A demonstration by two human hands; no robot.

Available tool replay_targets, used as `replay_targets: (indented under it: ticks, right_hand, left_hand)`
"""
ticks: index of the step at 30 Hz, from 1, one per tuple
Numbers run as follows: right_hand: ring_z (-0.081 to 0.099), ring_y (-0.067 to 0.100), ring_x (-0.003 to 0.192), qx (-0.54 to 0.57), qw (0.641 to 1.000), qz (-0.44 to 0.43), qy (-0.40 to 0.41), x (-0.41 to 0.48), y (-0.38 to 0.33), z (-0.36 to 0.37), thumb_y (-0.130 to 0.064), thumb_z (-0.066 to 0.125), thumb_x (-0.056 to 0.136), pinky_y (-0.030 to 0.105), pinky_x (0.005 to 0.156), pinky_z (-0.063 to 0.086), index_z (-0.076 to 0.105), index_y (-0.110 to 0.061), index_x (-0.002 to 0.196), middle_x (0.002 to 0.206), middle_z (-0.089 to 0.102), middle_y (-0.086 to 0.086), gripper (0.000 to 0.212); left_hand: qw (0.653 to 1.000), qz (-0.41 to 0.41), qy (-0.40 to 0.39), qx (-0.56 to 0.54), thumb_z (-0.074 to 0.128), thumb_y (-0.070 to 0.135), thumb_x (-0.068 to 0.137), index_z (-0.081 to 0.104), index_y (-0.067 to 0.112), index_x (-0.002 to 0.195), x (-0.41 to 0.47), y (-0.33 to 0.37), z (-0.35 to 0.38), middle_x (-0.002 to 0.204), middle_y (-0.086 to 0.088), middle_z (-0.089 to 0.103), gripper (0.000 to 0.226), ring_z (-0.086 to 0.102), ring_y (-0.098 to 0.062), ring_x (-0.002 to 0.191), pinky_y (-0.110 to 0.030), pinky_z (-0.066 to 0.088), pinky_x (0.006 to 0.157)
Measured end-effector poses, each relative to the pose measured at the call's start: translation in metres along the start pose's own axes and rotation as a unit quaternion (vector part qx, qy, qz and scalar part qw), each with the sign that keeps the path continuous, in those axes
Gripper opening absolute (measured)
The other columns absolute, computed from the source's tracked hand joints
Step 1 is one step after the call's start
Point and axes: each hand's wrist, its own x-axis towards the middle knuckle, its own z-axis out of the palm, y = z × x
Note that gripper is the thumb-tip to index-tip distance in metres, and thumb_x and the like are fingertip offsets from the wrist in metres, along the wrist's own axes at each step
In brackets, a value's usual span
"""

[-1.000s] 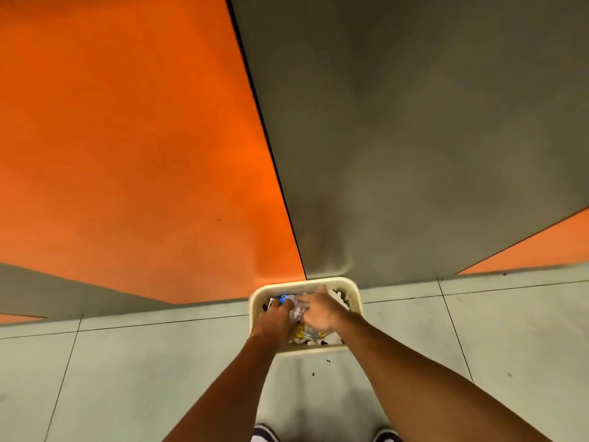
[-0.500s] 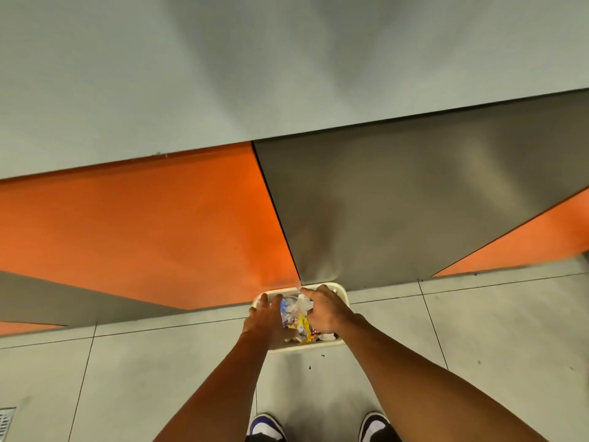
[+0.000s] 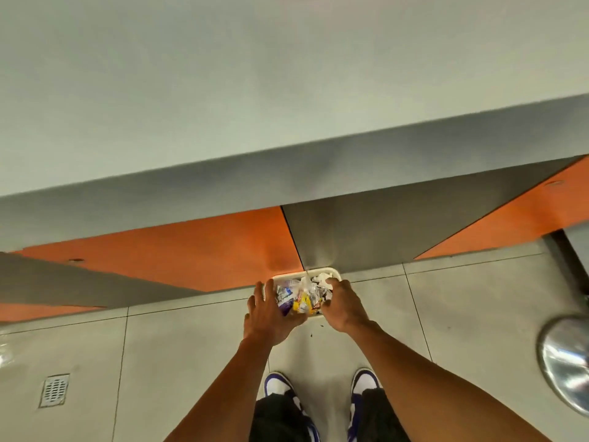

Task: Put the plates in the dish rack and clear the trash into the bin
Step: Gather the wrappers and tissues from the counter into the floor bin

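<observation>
Head view: a small cream plastic bin with a rounded rectangular rim stands on the grey tiled floor, its far side against the foot of a grey cabinet panel just beside an orange cabinet panel. The bin is full to the rim with crumpled trash: a purple and white packet, a yellow packet, clear plastic film and white paper toward the far corner. The left hand hangs over the bin's near left corner with its fingers straight and spread apart, holding nothing. The right hand is over the bin's right edge, back up, its fingers bent downward toward the trash; their tips are hidden, so I cannot tell whether they grip anything. A few dark crumbs lie on the floor just in front of the bin. Two white and purple shoes stand below, a square metal floor drain sits at lower left, and a shiny round metal object shows at the right edge. A pale grey surface fills the upper half.

Against half a second ago, the left hand's fingers have spread wider and drawn to the near corner. More trash shows between the hands, and more of the surface, shoes and drain is in view.
</observation>
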Motion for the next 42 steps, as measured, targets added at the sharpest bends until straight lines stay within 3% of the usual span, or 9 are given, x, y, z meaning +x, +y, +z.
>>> replay_targets:
  ticks: [4, 10, 14, 20, 26, 29, 35, 38, 42]
  right_hand:
    - [0.058, 0.03, 0.126, 0.018, 0.999, -0.026, 0.008, -0.06, -0.035, -0.052, -0.019, 0.065, 0.095, 0.035, 0.105, 0.047, 0.053, -0.016, 0.142, 0.142, 0.055, 0.01, 0.048]
    - [0.067, 0.021, 0.104, 0.073, 0.994, -0.082, 0.014, -0.153, -0.09, -0.139, -0.014, 0.058, 0.096, 0.027, 0.088, 0.055, 0.065, -0.025, 0.124, 0.119, 0.07, 0.001, 0.031]
    - [0.065, 0.008, 0.101, 0.127, 0.981, -0.142, 0.026, -0.213, -0.128, -0.205, -0.018, 0.057, 0.101, 0.018, 0.085, 0.053, 0.065, -0.027, 0.125, 0.114, 0.069, -0.009, 0.027]
    - [0.063, -0.004, 0.091, 0.228, 0.947, -0.214, 0.071, -0.268, -0.177, -0.288, -0.021, 0.063, 0.099, 0.01, 0.077, 0.046, 0.068, -0.029, 0.117, 0.102, 0.068, -0.014, 0.02]
    - [0.064, 0.002, 0.095, 0.24, 0.931, -0.262, 0.078, -0.261, -0.26, -0.331, -0.031, 0.061, 0.1, 0.016, 0.077, 0.051, 0.063, -0.033, 0.119, 0.108, 0.066, -0.012, 0.019]
    - [0.062, 0.004, 0.101, 0.246, 0.929, -0.263, 0.088, -0.236, -0.306, -0.337, -0.033, 0.058, 0.102, 0.019, 0.08, 0.049, 0.057, -0.03, 0.13, 0.123, 0.062, -0.008, 0.028]
    - [0.053, 0.016, 0.121, 0.316, 0.924, -0.17, 0.136, -0.166, -0.378, -0.33, -0.036, 0.047, 0.106, 0.027, 0.099, 0.038, 0.043, -0.022, 0.149, 0.151, 0.044, 0.003, 0.045]
    - [0.044, 0.021, 0.139, 0.352, 0.913, -0.128, 0.162, -0.133, -0.403, -0.329, -0.032, 0.043, 0.108, 0.023, 0.102, 0.031, 0.04, -0.016, 0.152, 0.157, 0.038, 0.008, 0.047]
    - [0.049, 0.025, 0.137, 0.367, 0.9, -0.094, 0.216, -0.094, -0.426, -0.334, -0.028, 0.046, 0.107, 0.023, 0.103, 0.033, 0.042, -0.011, 0.151, 0.154, 0.044, 0.012, 0.047]
  left_hand:
    - [0.997, 0.039, 0.024, -0.063, 0.071, 0.066, 0.076, 0.036, 0.029, 0.146, -0.066, 0.028, -0.049, 0.149, -0.001, 0.045, 0.086, 0.046, -0.028, 0.132, -0.044, 0.047, 0.105]
    - [0.98, 0.098, 0.102, -0.142, 0.064, 0.036, 0.094, 0.057, 0.026, 0.13, -0.17, 0.091, -0.138, 0.125, 0.003, 0.063, 0.038, 0.06, -0.019, 0.114, -0.032, 0.05, 0.094]
    - [0.941, 0.137, 0.158, -0.266, 0.061, 0.03, 0.097, 0.061, 0.042, 0.108, -0.232, 0.13, -0.194, 0.103, 0.017, 0.067, 0.016, 0.065, -0.001, 0.092, -0.03, 0.057, 0.08]
    - [0.862, 0.18, 0.262, -0.394, 0.064, 0.021, 0.097, 0.067, 0.028, 0.107, -0.278, 0.156, -0.289, 0.094, 0.012, 0.07, 0.012, 0.064, -0.002, 0.088, -0.01, 0.049, 0.071]
    - [0.839, 0.194, 0.304, -0.407, 0.062, 0.025, 0.097, 0.069, 0.032, 0.107, -0.252, 0.152, -0.382, 0.095, 0.014, 0.068, 0.014, 0.064, -0.004, 0.087, -0.032, 0.058, 0.074]
    - [0.849, 0.208, 0.292, -0.388, 0.061, 0.027, 0.097, 0.068, 0.034, 0.108, -0.223, 0.152, -0.422, 0.099, 0.016, 0.068, 0.015, 0.065, -0.005, 0.089, -0.033, 0.059, 0.076]
    - [0.909, 0.228, 0.183, -0.295, 0.069, 0.027, 0.092, 0.056, 0.031, 0.126, -0.129, 0.163, -0.488, 0.116, 0.006, 0.061, 0.036, 0.066, -0.002, 0.077, -0.012, 0.049, 0.064]
    - [0.935, 0.243, 0.144, -0.214, 0.073, 0.033, 0.088, 0.049, 0.03, 0.137, -0.074, 0.175, -0.513, 0.129, 0.002, 0.057, 0.055, 0.064, -0.015, 0.103, -0.026, 0.048, 0.086]
    - [0.951, 0.259, 0.086, -0.147, 0.075, 0.03, 0.086, 0.039, 0.021, 0.148, -0.014, 0.202, -0.534, 0.144, -0.008, 0.047, 0.072, 0.051, -0.021, 0.131, -0.028, 0.042, 0.101]
